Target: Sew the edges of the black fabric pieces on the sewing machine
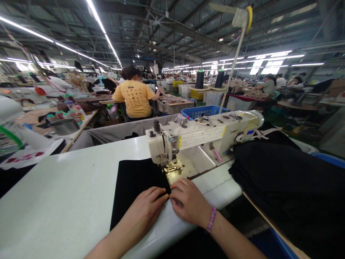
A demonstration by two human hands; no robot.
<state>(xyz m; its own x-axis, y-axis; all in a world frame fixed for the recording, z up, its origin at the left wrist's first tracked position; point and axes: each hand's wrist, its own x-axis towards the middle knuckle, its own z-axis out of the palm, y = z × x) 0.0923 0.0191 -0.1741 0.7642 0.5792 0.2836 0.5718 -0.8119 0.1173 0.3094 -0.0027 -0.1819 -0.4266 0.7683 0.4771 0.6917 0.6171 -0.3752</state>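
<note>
Your cloth [132,183] is plain black, like the pile [285,180] at right. Your table [67,194] is pale greenish white, your sewing machine [229,127] cream, its white label [202,138] yellow-edged, your bracelet [211,219] pink and purple. Far off: a blue basket [187,114], a yellow shirt [134,100] with rows of small motifs.

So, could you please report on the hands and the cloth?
Left hand on black cloth, right hand at its right edge, almost touching. Cloth flat, far corner by machine. Pink tool, white stick off the cloth.
</note>
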